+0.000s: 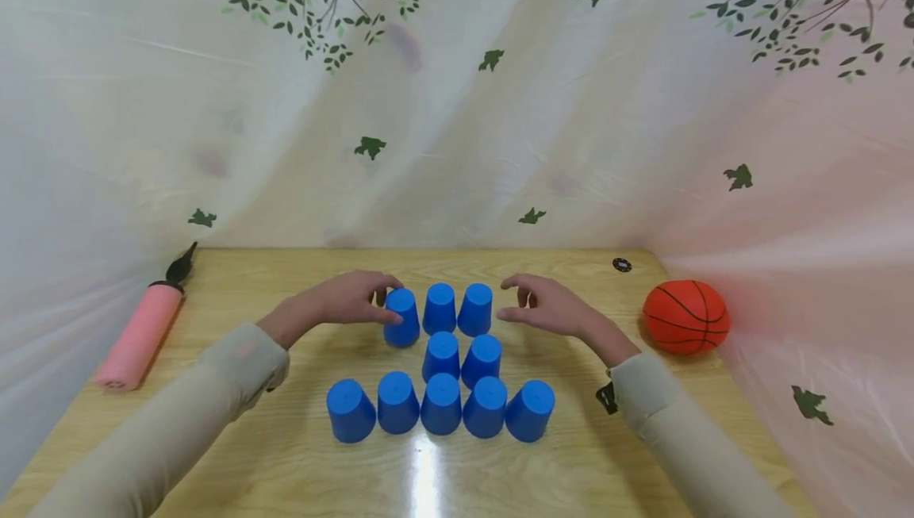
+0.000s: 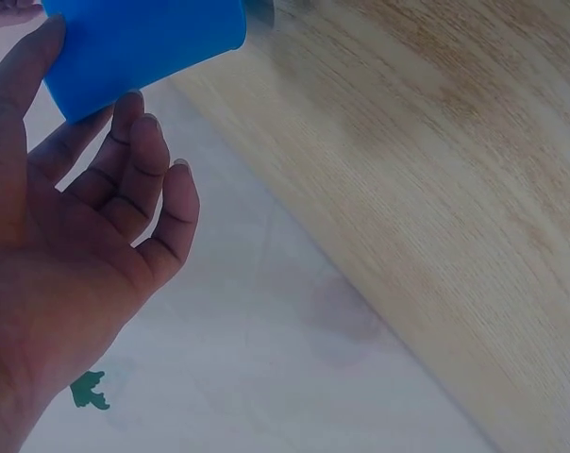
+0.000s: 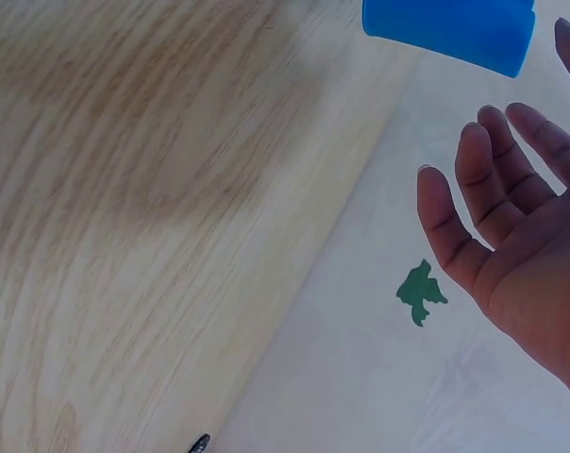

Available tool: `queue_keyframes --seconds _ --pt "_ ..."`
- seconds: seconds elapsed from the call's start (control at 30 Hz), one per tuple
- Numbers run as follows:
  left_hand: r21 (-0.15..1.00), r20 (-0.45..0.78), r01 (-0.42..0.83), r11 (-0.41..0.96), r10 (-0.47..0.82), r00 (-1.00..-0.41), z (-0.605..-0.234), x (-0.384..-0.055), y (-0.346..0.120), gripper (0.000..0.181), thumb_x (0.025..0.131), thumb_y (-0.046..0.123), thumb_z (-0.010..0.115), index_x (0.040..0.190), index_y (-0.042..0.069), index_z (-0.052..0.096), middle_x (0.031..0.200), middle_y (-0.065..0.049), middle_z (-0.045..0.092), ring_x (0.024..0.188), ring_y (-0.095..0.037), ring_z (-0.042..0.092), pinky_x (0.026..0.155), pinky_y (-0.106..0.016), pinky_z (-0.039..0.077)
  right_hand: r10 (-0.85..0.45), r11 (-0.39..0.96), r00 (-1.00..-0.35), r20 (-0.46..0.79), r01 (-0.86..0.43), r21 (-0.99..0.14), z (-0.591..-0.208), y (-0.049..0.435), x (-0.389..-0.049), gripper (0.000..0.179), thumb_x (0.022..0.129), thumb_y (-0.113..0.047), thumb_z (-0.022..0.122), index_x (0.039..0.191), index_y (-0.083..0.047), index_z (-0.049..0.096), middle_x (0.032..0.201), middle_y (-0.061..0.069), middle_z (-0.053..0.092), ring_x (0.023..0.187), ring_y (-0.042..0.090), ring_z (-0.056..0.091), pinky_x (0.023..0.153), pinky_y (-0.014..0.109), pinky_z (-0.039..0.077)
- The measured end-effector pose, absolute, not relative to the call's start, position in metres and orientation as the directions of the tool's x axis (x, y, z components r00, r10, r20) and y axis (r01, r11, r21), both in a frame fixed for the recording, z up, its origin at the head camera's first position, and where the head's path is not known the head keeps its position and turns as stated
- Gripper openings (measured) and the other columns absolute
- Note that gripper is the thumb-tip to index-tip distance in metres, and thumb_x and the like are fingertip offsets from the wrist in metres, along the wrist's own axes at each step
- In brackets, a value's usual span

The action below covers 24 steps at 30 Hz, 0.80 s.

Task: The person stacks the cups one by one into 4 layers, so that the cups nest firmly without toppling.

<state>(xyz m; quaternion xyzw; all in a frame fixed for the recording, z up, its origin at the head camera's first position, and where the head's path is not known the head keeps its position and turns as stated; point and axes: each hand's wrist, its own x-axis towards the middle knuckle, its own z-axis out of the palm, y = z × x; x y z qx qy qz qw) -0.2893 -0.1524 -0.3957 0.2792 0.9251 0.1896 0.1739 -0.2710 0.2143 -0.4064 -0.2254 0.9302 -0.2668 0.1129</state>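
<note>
My left hand [image 1: 357, 297] holds an upside-down blue cup [image 1: 402, 328] between thumb and fingertips, at the left end of the back row. In the left wrist view the thumb lies on one side of that cup [image 2: 148, 47] and the fingers on the other. Beside it stand two more upturned cups, a middle one [image 1: 439, 310] and a right one [image 1: 475, 312]. My right hand [image 1: 546, 305] is just right of the right cup, apart from it, fingers loosely bent with nothing between them. The right wrist view shows a gap between fingertips and a cup [image 3: 455, 28].
Two upturned cups [image 1: 441, 355] form a middle row, and several more [image 1: 440, 405] line up in front. A pink pump [image 1: 143, 331] lies at the left. To the right are an orange basketball [image 1: 687, 317] and a black chip [image 1: 622, 265]. A patterned sheet [image 1: 443, 185] hangs behind the table.
</note>
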Motion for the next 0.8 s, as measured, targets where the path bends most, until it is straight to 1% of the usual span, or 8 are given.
queue_keyframes --seconds 0.13,0.3,0.43,0.63,0.8 --pt "0.448 -0.209 0.454 0.770 0.584 -0.784 -0.398 -0.291 -0.154 0.061 0.089 0.054 0.070 0.136 0.016 0.059 0.112 -0.002 0.066 0.101 -0.018 0.060 0.084 -0.036 0.054 -0.476 0.749 -0.877 -0.063 -0.368 -0.551 -0.406 0.219 -0.261 0.058 0.093 -0.051 0.066 0.138 -0.015 0.056 0.101 0.001 0.064 0.087 0.017 0.057 0.072 0.031 0.049" --pt "0.451 -0.208 0.452 0.770 0.583 -0.786 -0.399 -0.293 -0.155 0.061 0.088 0.054 0.070 0.135 0.016 0.059 0.110 -0.002 0.066 0.099 -0.018 0.060 0.083 -0.036 0.054 -0.479 0.712 -0.877 -0.045 -0.358 -0.604 -0.400 0.220 -0.245 0.051 0.093 -0.045 0.068 0.136 -0.017 0.058 0.096 0.000 0.062 0.085 0.017 0.057 0.070 0.031 0.051" --pt "0.458 -0.214 0.443 0.771 0.579 -0.787 -0.399 -0.294 -0.154 0.060 0.089 0.052 0.071 0.135 0.016 0.059 0.110 -0.002 0.066 0.098 -0.018 0.060 0.081 -0.034 0.053 -0.502 0.689 -0.864 -0.045 -0.367 -0.625 -0.398 0.219 -0.235 0.049 0.093 -0.044 0.069 0.135 -0.019 0.059 0.094 -0.002 0.061 0.083 0.016 0.057 0.067 0.030 0.051" --pt "0.450 -0.221 0.439 0.778 0.573 -0.789 -0.402 -0.296 -0.155 0.061 0.090 0.052 0.070 0.137 0.014 0.057 0.110 -0.003 0.067 0.097 -0.018 0.060 0.079 -0.032 0.053 -0.558 0.675 -0.826 -0.078 -0.397 -0.622 -0.401 0.213 -0.227 0.053 0.094 -0.047 0.067 0.138 -0.019 0.057 0.095 -0.005 0.061 0.085 0.015 0.057 0.069 0.030 0.051" --pt "0.450 -0.216 0.444 0.775 0.576 -0.788 -0.405 -0.297 -0.153 0.060 0.090 0.052 0.070 0.136 0.015 0.058 0.109 -0.002 0.067 0.096 -0.017 0.060 0.078 -0.032 0.053 -0.587 0.682 -0.803 -0.102 -0.423 -0.597 -0.403 0.208 -0.225 0.059 0.093 -0.048 0.067 0.141 -0.016 0.055 0.099 -0.005 0.060 0.088 0.015 0.056 0.070 0.030 0.050"
